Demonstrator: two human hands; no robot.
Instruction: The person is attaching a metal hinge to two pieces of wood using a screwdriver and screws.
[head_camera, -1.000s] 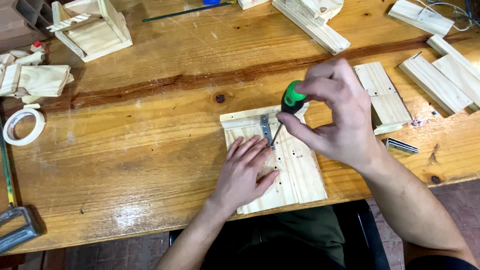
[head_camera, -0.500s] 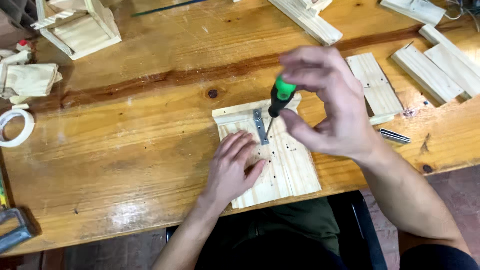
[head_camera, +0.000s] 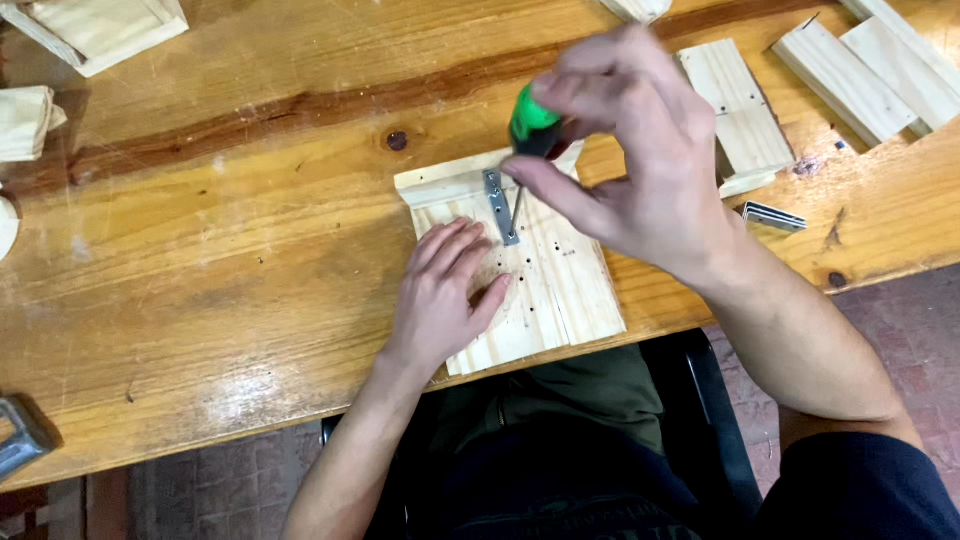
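Observation:
A pale wooden panel (head_camera: 560, 290) with several small holes lies at the near edge of the wooden table (head_camera: 230, 260). A grey metal bracket (head_camera: 498, 200) rests on the panel's upper part. My left hand (head_camera: 440, 295) lies flat on the panel, fingers spread, just left of the bracket. My right hand (head_camera: 630, 160) grips a screwdriver with a green and black handle (head_camera: 532, 125), held upright, its thin shaft reaching down to the bracket's lower end.
Several pale wood pieces lie at the right (head_camera: 735, 110) and the far right corner (head_camera: 870, 70). A small metal bracket (head_camera: 773, 215) sits near the right edge. A wooden box (head_camera: 95, 25) stands at the top left. A clamp part (head_camera: 15, 445) shows bottom left.
The view has shifted, so everything sits further left and up. My right hand has turned on the screwdriver handle. My left hand stays pressed on the panel.

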